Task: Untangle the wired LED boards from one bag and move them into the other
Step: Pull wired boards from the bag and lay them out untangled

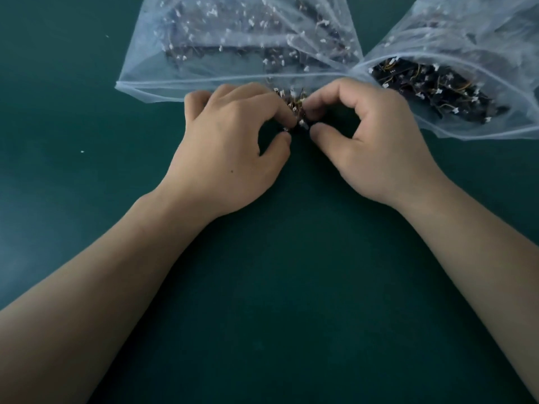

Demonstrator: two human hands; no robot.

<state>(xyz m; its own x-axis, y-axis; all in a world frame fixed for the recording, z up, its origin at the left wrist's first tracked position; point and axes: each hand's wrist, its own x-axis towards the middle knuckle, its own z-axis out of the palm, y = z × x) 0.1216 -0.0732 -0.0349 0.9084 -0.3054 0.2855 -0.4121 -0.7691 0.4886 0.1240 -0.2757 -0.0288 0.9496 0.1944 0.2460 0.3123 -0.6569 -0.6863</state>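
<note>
Dark green tabletop (277, 287). Small tangle of black wired LED boards (296, 112) lies just below the wide translucent white mesh bag (233, 39) hem, pinched between left hand (233, 147) and right hand (370, 141), both equally near.

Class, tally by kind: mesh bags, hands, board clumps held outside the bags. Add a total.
Mesh bags: 2, left bag and right bag
Hands: 2, left hand and right hand
Clump of wired boards pinched between both hands: 1
Total: 5
</note>
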